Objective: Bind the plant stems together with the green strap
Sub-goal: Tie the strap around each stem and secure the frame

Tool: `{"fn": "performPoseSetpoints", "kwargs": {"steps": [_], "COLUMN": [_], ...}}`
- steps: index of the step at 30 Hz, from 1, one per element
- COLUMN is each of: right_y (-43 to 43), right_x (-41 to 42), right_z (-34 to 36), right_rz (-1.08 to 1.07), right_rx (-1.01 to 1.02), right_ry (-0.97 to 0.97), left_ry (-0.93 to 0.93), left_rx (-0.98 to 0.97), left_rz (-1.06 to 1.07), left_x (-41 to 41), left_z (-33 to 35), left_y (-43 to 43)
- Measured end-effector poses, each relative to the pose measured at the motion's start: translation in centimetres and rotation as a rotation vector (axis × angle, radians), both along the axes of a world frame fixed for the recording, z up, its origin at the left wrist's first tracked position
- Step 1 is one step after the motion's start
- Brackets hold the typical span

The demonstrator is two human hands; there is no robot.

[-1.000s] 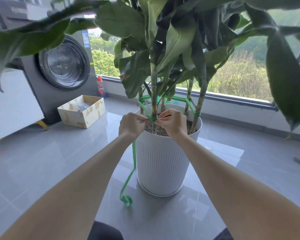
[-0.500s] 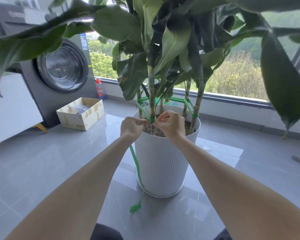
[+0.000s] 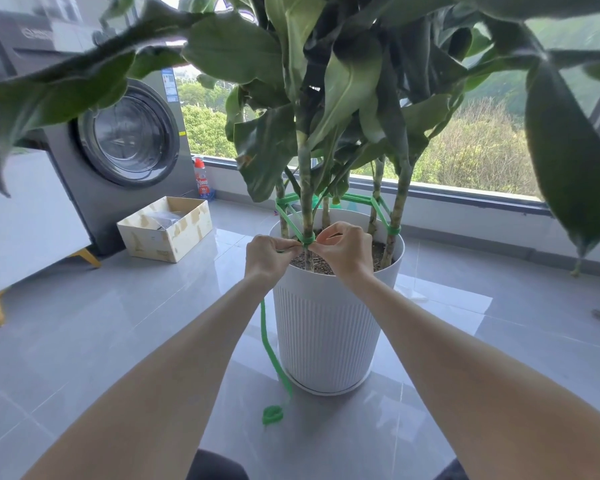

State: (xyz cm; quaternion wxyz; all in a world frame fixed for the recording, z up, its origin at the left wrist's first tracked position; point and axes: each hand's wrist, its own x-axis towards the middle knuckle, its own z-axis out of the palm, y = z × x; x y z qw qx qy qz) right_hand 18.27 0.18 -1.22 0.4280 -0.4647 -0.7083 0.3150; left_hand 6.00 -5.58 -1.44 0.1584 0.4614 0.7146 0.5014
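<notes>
While both hands meet over the near rim of the tall white ribbed plastic pot [image 3: 326,327], I see the left hand [image 3: 265,256] with fingers curled in, pinching the flat green plastic strap [image 3: 293,216] just left of the front pale-green banded stem [image 3: 305,202]. The right hand [image 3: 343,249] has its fingertips pressed together on the strap's wrap at that same stem, touching it. What exactly sits between the two pinches I cannot tell; the knuckles cover it. The strap runs on from stem to stem, looped at the left one and at the right thick stem [image 3: 397,209], and part of its back run is hidden behind leaves. A loose tail drops from under the left wrist, passes beside the pot's left wall and ends in a small blurred coil [image 3: 272,414] on the grey tiled floor [image 3: 101,334]. Big dark leaves [image 3: 232,46] cut off the top of the view. Far left, a grey front-loading washing machine [image 3: 125,133] is half masked by a leaf, with an open cardboard box [image 3: 165,228] before it.
</notes>
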Motion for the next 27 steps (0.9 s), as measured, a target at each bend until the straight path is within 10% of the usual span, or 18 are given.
{"fn": "performPoseSetpoints", "kwargs": {"steps": [27], "right_y": [0.72], "right_x": [0.46], "right_z": [0.19], "right_rz": [0.064], "right_rx": [-0.115], "right_ry": [0.078], "left_ry": [-0.103], "left_rx": [0.007], "left_rz": [-0.094], "left_x": [0.19], "left_z": [-0.12], "left_y": [0.12]}}
